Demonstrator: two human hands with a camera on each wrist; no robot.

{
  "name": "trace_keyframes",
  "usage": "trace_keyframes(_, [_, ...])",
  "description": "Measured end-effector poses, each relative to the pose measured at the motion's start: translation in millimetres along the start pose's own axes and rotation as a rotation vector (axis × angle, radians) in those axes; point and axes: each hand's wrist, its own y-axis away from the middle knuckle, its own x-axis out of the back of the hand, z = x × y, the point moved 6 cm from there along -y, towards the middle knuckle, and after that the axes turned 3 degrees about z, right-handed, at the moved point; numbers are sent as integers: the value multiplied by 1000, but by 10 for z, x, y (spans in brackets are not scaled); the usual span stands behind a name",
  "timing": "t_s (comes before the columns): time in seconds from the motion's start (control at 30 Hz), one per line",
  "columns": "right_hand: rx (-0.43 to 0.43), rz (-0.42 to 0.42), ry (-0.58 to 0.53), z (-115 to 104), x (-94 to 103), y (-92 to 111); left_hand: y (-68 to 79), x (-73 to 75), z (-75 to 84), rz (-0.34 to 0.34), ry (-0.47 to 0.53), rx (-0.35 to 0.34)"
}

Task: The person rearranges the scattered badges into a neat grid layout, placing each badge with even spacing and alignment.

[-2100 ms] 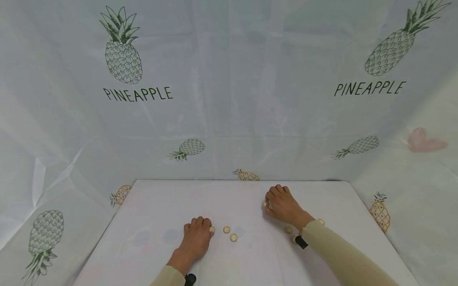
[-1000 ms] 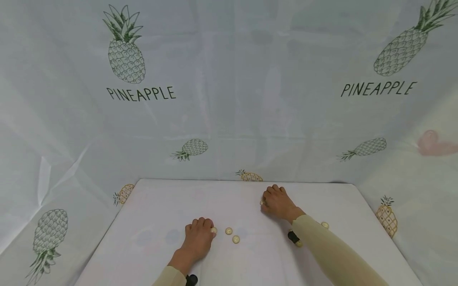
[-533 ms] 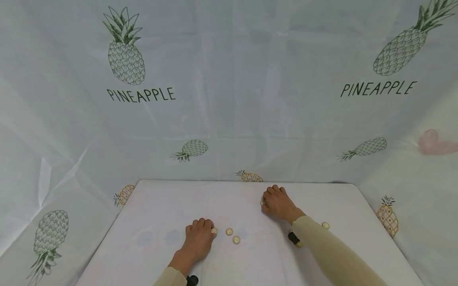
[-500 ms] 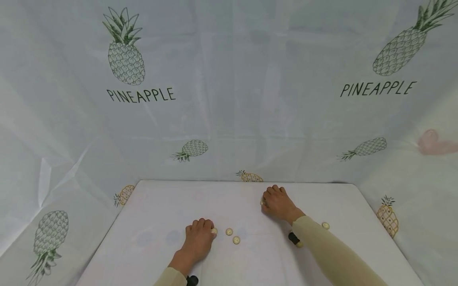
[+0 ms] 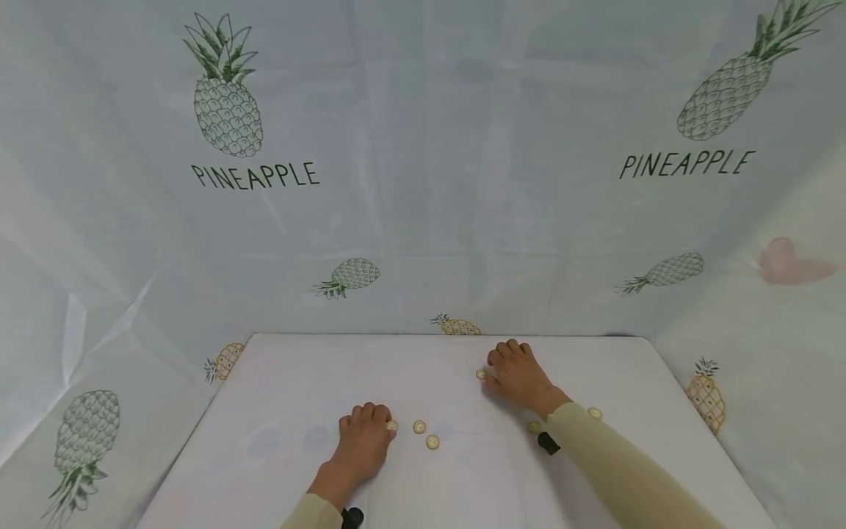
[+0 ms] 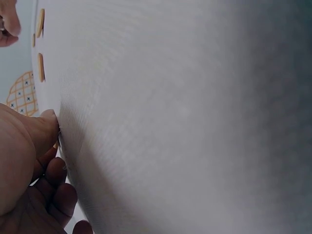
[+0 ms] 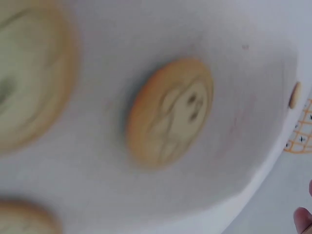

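Note:
My left hand [image 5: 362, 442] pinches a small round biscuit [image 5: 392, 425] between thumb and index finger at the table surface. In the left wrist view its thumb [image 6: 46, 127] and curled fingers hide most of that biscuit. Farther back, my right hand [image 5: 522, 375] is held low over the table with its fingers loosely bent. A biscuit [image 5: 481, 374] lies just left of its thumb and index tips. The right wrist view shows this biscuit [image 7: 295, 95] on the table, with fingertips [image 7: 302, 219] apart from it.
Two biscuits, one [image 5: 419, 426] behind the other [image 5: 432, 441], lie right of my left hand. Under my right forearm is another biscuit [image 5: 534, 427], and one more [image 5: 595, 414] lies beyond it. A pineapple-printed sheet [image 5: 449, 220] surrounds the white table [image 5: 297, 382].
My right hand has loosened its fingers and drawn slightly away from the biscuit, which now shows whole. Earlier the fingers covered much of it. My left hand keeps its pinch in place.

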Motion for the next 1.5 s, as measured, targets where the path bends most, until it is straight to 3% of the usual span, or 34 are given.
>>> trace_keyframes(0.3, [-36, 93, 7, 191, 175, 294, 15, -12, -47, -4, 3, 18])
trace_keyframes(0.5, [-43, 106, 37, 213, 208, 581, 31, -1, -53, 8, 26, 19])
trace_keyframes(0.87, [76, 182, 117, 63, 364, 1063, 16, -2, -24, 5, 22, 18])
trace_keyframes(1.5, [57, 133, 108, 10, 248, 1173, 32, 61, 37, 43, 44, 0])
